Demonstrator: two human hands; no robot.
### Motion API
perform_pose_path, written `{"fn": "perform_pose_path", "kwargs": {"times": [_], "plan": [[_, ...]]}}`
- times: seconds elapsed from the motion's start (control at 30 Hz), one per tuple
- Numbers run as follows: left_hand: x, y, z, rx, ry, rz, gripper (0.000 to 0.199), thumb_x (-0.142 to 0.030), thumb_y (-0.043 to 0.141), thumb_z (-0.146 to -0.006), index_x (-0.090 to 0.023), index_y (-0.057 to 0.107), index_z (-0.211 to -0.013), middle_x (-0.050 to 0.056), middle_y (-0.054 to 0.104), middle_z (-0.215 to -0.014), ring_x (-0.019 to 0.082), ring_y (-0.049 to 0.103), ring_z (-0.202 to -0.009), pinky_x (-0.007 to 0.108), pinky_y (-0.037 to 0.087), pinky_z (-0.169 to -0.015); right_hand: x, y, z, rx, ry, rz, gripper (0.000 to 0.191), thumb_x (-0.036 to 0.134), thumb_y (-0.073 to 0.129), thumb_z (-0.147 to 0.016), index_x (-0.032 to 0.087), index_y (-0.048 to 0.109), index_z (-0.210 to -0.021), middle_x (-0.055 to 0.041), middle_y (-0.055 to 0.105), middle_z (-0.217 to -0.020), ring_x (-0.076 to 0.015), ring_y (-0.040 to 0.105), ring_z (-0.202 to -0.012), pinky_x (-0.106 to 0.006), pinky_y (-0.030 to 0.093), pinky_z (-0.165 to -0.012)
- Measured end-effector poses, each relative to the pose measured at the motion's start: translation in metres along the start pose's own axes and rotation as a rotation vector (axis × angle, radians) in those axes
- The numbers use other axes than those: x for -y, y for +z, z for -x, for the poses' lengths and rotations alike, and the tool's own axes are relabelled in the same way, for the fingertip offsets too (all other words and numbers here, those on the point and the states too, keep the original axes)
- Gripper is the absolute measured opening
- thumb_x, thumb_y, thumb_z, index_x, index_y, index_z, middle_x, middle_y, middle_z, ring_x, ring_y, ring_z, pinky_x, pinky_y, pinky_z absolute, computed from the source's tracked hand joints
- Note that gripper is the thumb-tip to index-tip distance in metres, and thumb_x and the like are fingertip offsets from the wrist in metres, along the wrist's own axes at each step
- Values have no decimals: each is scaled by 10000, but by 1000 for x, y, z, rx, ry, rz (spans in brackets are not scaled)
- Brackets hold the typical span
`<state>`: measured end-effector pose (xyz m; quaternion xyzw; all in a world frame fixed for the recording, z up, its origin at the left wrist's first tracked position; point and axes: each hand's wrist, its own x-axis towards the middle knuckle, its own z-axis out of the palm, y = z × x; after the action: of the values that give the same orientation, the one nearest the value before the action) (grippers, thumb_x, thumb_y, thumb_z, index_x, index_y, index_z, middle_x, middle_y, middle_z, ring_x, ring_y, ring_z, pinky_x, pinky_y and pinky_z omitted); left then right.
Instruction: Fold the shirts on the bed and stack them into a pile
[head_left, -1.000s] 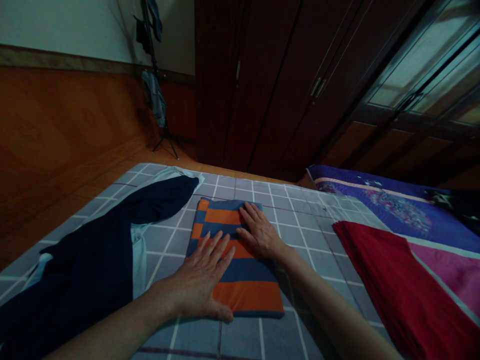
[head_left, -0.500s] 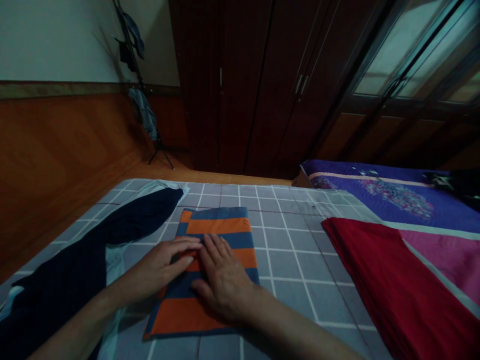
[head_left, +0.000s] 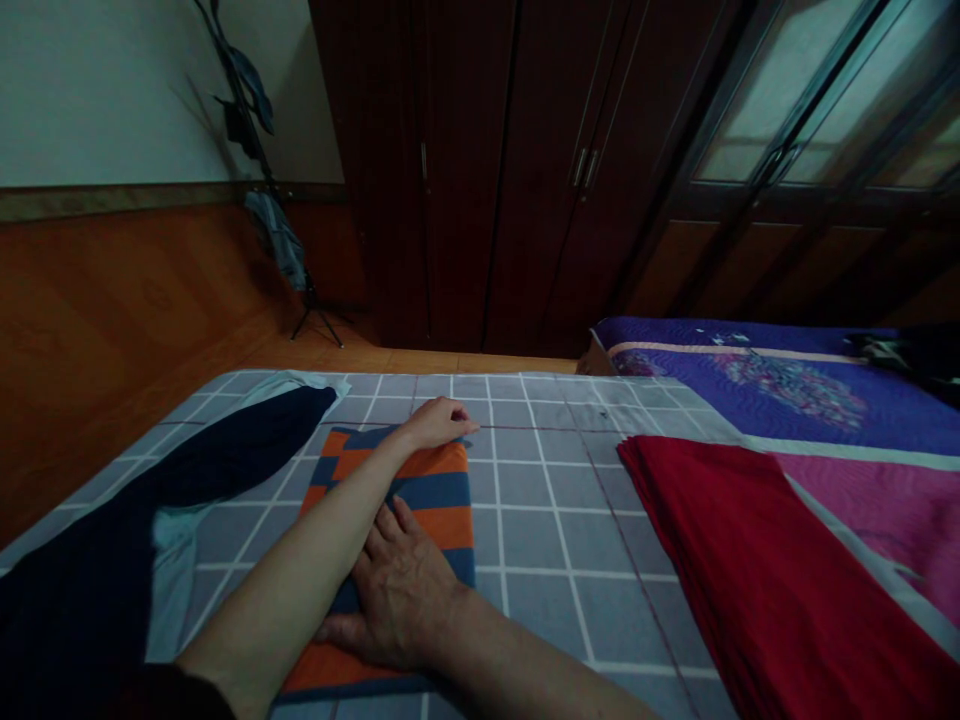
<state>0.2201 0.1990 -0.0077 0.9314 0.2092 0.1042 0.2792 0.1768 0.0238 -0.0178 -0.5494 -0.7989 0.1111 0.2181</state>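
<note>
A folded cloth with orange and blue-grey stripes lies flat on the checked bedding in front of me. My right hand rests on its near half, palm down with the fingers spread. Across the cloth reaches my left arm, and my left hand is at the far right corner with its fingers curled. Whether these fingers pinch the cloth's edge is hidden.
Grey bedding with white lines spreads beneath. On the left lies a dark navy garment over pale fabric. A red folded cloth lies right, near a purple flowered cover. Behind stand a dark wardrobe and a coat rack.
My left hand has left the middle of the striped cloth for its far right corner, its fingers now curled. My right hand stays flat on the cloth, slightly nearer me. The view has shifted slightly.
</note>
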Motion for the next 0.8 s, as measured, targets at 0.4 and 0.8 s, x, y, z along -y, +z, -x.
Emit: {"fn": "perform_pose_path", "kwargs": {"times": [0.4,0.8], "plan": [[23,10,-1,18,53,123,122,-270,577,-725,-164,637,-733,36,652,-787,173,566,-764,262,434,-717,-3,6,-2,-1,7,-45,743,584,349,-916,103,199,-1462,-145,173,-1519,-325,86,-1390,-522,127,-1134],[20,-14,9,217,149,240,295,-400,577,-791,-163,635,-957,15,642,-870,144,572,-779,226,442,-698,-1,4,-3,50,45,-58,752,602,333,-914,75,247,-1443,-184,214,-1498,-355,113,-1379,-521,156,-1126]]}}
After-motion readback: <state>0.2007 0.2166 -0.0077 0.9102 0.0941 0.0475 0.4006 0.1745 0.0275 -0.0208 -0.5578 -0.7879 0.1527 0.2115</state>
